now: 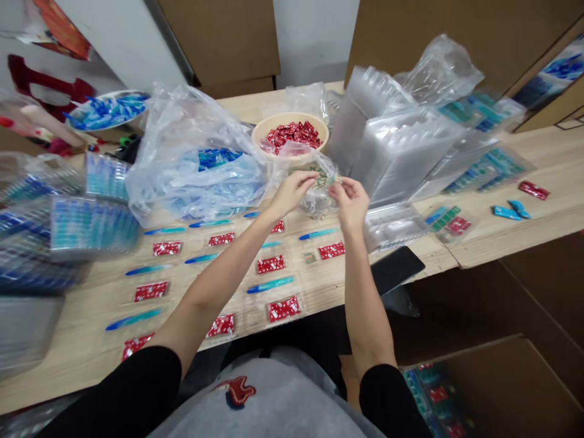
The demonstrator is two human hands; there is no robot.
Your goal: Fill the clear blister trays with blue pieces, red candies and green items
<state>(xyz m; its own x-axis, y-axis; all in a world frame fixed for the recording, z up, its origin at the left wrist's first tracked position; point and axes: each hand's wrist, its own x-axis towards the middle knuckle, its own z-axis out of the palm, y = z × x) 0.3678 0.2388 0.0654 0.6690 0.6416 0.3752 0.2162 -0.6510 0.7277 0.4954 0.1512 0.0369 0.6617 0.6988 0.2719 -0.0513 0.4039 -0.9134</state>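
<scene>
Handling a crumpled, clear plastic bag (316, 204) of small green pieces (323, 180), the left hand (295, 187) and right hand (350, 198) have pinched fingertips; blur hides their exact hold. It's right of centre on the pale wooden desk (326, 292), seemingly lengthwise near-to-far, mouth direction unclear. Any next move calls for light fingers.

Even indoor light, motion blur at left, bowed wide-angle edges.
</scene>
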